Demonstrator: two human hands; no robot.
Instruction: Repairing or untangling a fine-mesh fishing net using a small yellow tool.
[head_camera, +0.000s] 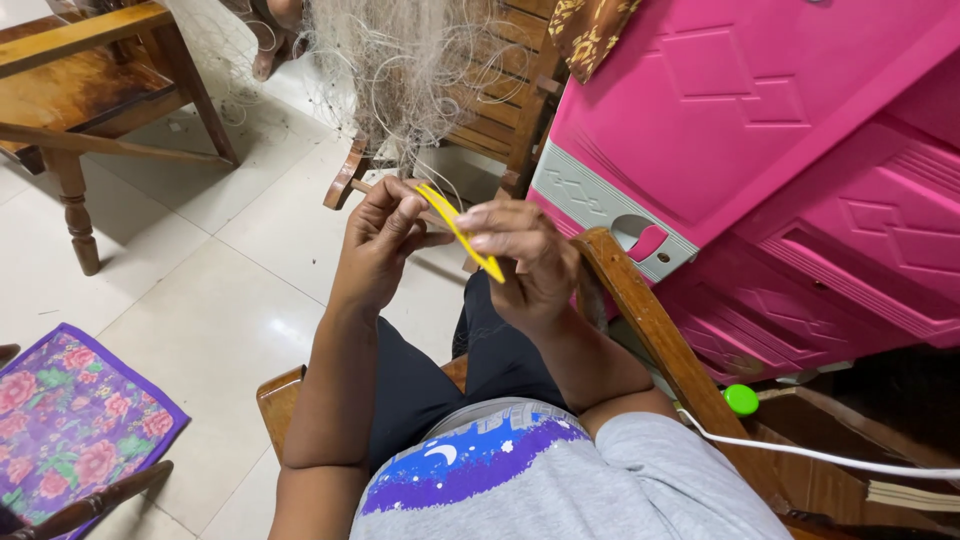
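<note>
Pale floor tiles (200, 330) lie below the hands, a pink cabinet (780, 170) to their right, a wooden chair (500, 110) beyond them. The left hand (385, 240) pinches net (410, 70) strands (fingers closed), raised at chest height. The right hand (525, 260), just beside it, is clamped on a yellow needle (462, 235) that slants between both.

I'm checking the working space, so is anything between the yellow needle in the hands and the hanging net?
Nothing visible. The flat yellow plastic netting needle is pinched by the right hand and left hand, directly below the pale bundled fishing net; its thin strands reach the fingers.
</note>
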